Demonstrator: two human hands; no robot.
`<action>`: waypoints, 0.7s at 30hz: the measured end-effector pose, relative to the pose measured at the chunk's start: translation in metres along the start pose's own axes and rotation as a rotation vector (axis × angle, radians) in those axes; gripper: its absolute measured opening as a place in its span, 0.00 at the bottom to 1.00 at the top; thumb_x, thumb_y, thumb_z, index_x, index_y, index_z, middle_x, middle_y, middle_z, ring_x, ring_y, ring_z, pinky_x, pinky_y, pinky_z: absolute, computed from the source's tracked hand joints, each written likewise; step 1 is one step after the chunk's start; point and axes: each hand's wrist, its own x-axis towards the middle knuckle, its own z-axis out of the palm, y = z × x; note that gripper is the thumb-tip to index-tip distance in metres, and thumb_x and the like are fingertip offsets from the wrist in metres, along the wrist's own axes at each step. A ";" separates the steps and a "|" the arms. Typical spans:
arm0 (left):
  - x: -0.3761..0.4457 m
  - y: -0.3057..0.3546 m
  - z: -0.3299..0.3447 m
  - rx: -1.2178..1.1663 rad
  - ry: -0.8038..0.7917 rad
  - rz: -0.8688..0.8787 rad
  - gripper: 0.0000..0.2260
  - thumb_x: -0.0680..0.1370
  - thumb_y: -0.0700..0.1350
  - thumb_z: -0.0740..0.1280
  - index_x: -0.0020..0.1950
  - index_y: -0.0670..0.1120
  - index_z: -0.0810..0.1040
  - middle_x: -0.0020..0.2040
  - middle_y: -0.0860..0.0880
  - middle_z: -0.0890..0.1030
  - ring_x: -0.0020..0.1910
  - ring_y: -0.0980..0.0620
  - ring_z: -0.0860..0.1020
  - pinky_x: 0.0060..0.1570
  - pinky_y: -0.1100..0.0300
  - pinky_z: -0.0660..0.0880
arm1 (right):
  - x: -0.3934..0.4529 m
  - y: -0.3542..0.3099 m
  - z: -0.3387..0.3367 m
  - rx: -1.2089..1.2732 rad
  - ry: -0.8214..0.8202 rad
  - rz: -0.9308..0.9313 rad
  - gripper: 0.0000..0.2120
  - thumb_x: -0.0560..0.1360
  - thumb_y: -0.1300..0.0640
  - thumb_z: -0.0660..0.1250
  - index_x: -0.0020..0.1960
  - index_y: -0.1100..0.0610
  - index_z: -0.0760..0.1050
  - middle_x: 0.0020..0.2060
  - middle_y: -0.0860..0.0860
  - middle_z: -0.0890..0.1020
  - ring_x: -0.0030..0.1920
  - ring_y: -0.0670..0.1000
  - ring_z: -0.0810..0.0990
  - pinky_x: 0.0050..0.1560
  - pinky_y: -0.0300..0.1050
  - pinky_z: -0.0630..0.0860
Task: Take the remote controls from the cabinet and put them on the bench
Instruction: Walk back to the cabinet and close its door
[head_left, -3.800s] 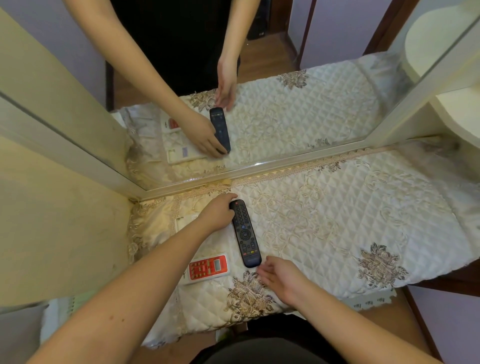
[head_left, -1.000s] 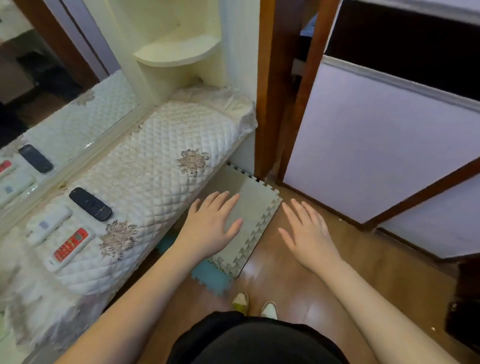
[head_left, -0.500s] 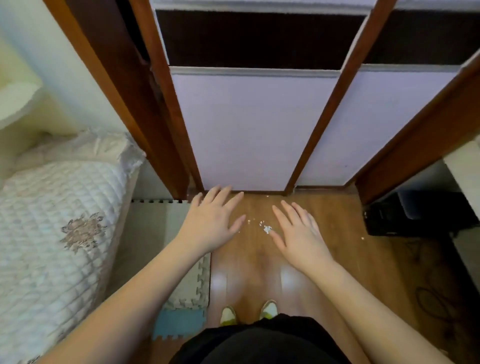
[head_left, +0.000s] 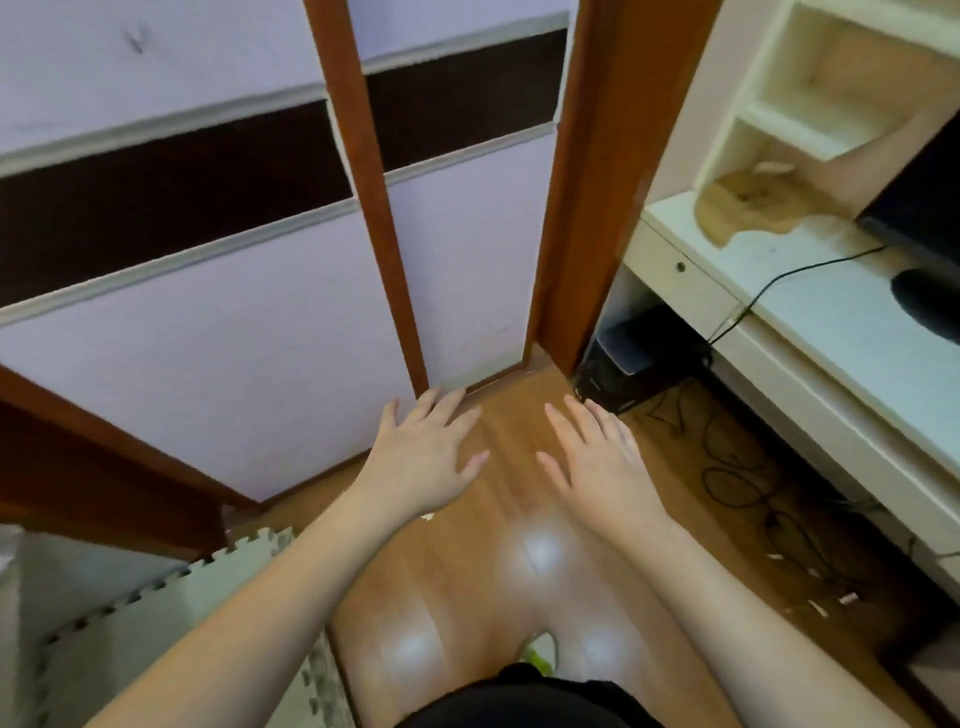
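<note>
My left hand (head_left: 423, 457) and right hand (head_left: 597, 462) are both spread flat, palms down, holding nothing, side by side over the wooden floor (head_left: 467, 597). I see no remote controls or bench here. Ahead stand lilac sliding doors (head_left: 260, 338) in brown frames. At the right edge, a cream cabinet (head_left: 810, 312) has open cubbies; the lowest holds a tan, blurred item (head_left: 748, 208). A foam mat (head_left: 171, 649) lies at the floor's left edge.

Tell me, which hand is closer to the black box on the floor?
Right. The right hand hovers just left of the black box under the white desk; the left hand is farther left, by the lilac sliding door.
</note>
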 end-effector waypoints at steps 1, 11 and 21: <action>0.013 0.013 -0.005 0.010 0.003 0.024 0.28 0.79 0.63 0.49 0.77 0.55 0.56 0.79 0.51 0.55 0.78 0.48 0.51 0.74 0.37 0.50 | 0.005 0.015 -0.006 0.019 0.001 0.023 0.28 0.80 0.40 0.50 0.77 0.48 0.55 0.77 0.51 0.59 0.77 0.53 0.54 0.75 0.51 0.47; 0.125 0.091 -0.075 0.048 0.072 0.163 0.27 0.79 0.63 0.50 0.77 0.56 0.57 0.79 0.51 0.57 0.78 0.47 0.55 0.74 0.40 0.52 | 0.052 0.112 -0.060 0.046 0.136 0.201 0.28 0.80 0.40 0.50 0.77 0.47 0.52 0.77 0.49 0.58 0.77 0.52 0.53 0.75 0.51 0.48; 0.232 0.095 -0.141 0.007 0.164 0.268 0.27 0.79 0.64 0.51 0.76 0.58 0.57 0.78 0.53 0.58 0.77 0.48 0.57 0.75 0.42 0.54 | 0.128 0.147 -0.126 0.009 0.239 0.302 0.28 0.79 0.41 0.52 0.77 0.48 0.53 0.77 0.50 0.58 0.77 0.53 0.55 0.75 0.52 0.51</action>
